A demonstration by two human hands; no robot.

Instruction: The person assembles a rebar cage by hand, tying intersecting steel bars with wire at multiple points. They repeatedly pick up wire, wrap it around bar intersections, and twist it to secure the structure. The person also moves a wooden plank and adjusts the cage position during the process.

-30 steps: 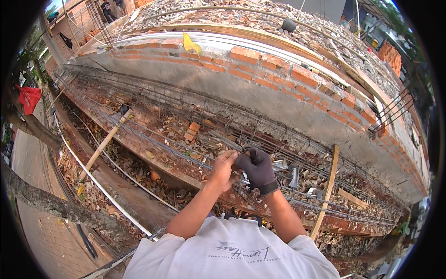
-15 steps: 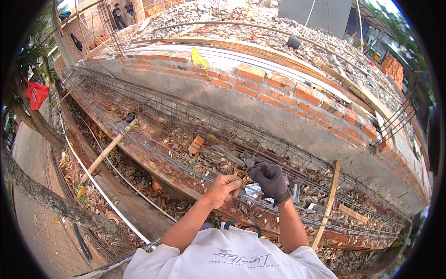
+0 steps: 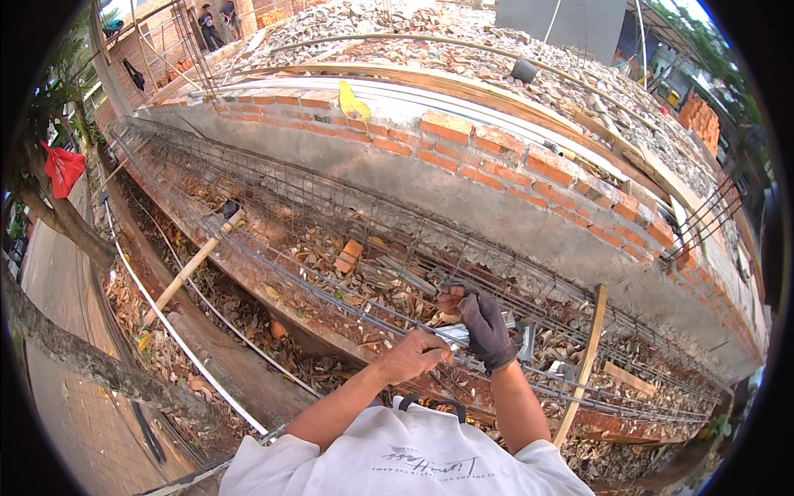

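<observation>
My bare left hand is over the near steel bars of a long rebar cage. Its fingers are pinched together, and whatever may be between them is too small to make out. Just to its right and slightly farther off is my right hand, in a dark glove with bare fingertips. Those fingers are curled inward above the cage, and I cannot see clearly what they hold. Pale sheet-like scraps lie under the hands. A broken orange brick sits among dry leaves beyond my left hand.
A low wall of concrete and brick runs along the far side of the trench. One wooden strip crosses the cage at right; a wooden pole leans at left. A white pipe and tree trunk are nearer left. Two people stand far back.
My left hand has shifted right and a little nearer to me. My right hand has turned, so its bare fingertips now show.
</observation>
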